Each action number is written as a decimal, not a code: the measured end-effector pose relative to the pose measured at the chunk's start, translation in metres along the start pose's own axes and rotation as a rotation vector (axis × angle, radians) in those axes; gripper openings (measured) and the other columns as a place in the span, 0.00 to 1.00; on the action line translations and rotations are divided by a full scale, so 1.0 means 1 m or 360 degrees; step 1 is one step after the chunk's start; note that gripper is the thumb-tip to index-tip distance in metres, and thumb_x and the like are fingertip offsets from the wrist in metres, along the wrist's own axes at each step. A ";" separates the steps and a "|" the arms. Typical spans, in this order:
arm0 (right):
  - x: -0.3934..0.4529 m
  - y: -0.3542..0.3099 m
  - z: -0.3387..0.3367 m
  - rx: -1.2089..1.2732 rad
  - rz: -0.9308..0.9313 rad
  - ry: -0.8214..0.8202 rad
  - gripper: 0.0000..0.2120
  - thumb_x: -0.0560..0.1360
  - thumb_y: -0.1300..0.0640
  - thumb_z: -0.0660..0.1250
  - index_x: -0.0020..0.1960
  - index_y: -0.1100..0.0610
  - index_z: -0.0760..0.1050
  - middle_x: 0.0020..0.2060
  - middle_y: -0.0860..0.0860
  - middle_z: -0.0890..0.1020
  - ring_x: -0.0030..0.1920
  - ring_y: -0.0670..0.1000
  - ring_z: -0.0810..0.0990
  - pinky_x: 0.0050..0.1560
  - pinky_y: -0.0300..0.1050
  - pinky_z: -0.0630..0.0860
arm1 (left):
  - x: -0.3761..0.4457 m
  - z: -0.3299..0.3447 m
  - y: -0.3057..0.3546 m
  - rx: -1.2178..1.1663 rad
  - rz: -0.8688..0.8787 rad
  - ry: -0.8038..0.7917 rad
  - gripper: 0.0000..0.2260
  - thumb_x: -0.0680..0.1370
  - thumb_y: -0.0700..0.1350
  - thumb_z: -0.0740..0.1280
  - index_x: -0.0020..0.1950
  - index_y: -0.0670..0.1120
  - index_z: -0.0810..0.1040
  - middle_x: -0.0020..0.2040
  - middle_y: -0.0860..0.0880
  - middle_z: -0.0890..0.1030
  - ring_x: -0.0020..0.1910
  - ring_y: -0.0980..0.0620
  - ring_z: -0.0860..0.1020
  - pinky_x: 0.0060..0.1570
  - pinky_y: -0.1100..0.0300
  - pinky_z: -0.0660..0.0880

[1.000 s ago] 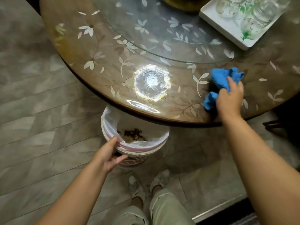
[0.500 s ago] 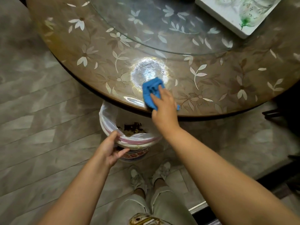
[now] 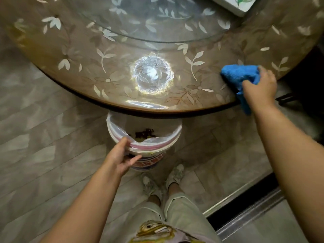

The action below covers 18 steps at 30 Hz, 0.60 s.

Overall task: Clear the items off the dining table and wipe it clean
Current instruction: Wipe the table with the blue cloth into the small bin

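1. The round table (image 3: 73, 55) stands on a grey plank floor; its near edge is bare apart from a lamp glare.
2. The right hand (image 3: 259, 88) is closed on a blue cloth (image 3: 238, 74) at the table's near-right edge, mid-wipe.
3. The left hand (image 3: 122, 158) loosely grips the rim of a bin (image 3: 157, 148) below the edge, scraps inside.
4. A white tray (image 3: 243, 7), seemingly not yet cleared, sits at the far right.

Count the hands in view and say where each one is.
2. The left hand grips the bin rim below the table edge; the right hand presses the cloth on the table's right edge.
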State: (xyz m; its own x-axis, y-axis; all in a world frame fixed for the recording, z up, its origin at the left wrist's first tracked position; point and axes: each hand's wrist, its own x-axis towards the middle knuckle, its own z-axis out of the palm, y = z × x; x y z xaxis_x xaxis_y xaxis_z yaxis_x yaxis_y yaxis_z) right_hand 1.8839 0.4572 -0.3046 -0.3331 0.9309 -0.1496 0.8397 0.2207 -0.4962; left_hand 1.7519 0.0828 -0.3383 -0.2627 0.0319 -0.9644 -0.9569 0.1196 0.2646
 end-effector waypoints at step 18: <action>-0.178 -0.099 0.116 -0.0095 -0.0893 -0.0609 0.30 0.74 0.59 0.60 0.76 0.54 0.63 0.78 0.52 0.59 0.78 0.57 0.52 0.76 0.51 0.41 | 0.002 0.003 -0.010 0.0069 -0.0025 -0.0060 0.04 0.76 0.43 0.64 0.44 0.44 0.75 0.48 0.43 0.76 0.46 0.50 0.78 0.40 0.54 0.82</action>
State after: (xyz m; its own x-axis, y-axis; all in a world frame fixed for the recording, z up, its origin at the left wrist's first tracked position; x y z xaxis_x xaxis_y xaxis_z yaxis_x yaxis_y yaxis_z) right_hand 1.8103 0.2359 -0.3283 -0.8441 0.5048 -0.1805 0.5139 0.6660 -0.5406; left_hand 1.7616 0.0851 -0.3429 -0.2420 0.0672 -0.9680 -0.9544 0.1633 0.2499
